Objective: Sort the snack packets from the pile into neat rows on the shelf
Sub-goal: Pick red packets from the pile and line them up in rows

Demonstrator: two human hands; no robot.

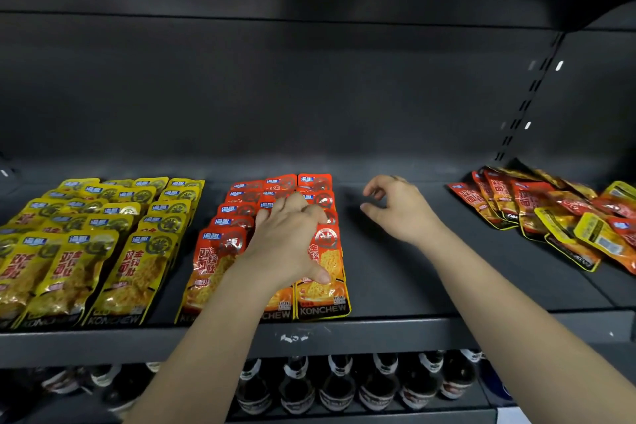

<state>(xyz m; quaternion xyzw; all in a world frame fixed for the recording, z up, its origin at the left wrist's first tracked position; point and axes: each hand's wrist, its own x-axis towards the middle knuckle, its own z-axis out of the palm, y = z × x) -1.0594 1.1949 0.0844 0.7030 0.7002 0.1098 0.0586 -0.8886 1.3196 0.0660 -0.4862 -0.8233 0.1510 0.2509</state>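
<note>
A dark grey metal shelf [385, 279] carries overlapping rows of red-orange foil snack packets [323, 289] beneath the left hand [289, 244]. Rows of yellow foil packets [103, 251] lie further to its left, and a loose pile of mixed red and yellow packets [550, 217] lies beyond the right hand [402, 213].

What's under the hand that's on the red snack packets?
The left hand rests on the red packets, which overlap in rows on the shelf. It covers much of the middle row, so the print on those packets is hidden.

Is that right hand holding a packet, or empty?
Empty: the right hand hovers above the bare dark metal shelf, fingers loosely curled round nothing.
</note>
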